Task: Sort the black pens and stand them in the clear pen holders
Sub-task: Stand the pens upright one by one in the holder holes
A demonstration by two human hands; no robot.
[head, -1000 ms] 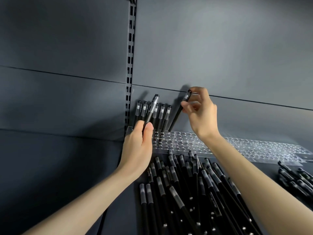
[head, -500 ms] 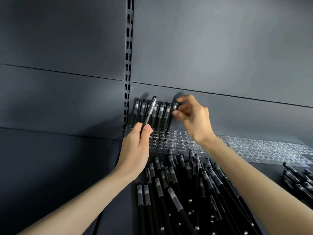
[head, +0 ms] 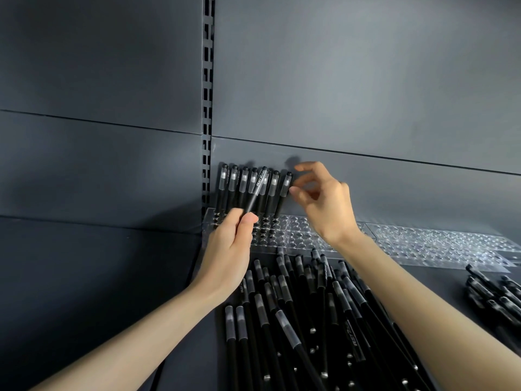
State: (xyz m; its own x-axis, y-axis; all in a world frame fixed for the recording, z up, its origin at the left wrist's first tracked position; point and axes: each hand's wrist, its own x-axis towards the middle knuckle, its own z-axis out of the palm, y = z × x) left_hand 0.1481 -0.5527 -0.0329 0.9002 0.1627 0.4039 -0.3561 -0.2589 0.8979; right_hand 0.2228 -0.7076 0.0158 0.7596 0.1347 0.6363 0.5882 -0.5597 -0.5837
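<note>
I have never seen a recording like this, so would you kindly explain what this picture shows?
There is no machine here. A person wears a camera on the head, and it looks forward and down at their own two hands. The left hand grips one black pen. The right hand is open and holds nothing, beside the row of standing pens in a clear pen holder. Loose pens lie piled on the dark shelf.

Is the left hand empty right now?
No, the left hand grips a black pen, tilted in front of the standing pens.
</note>
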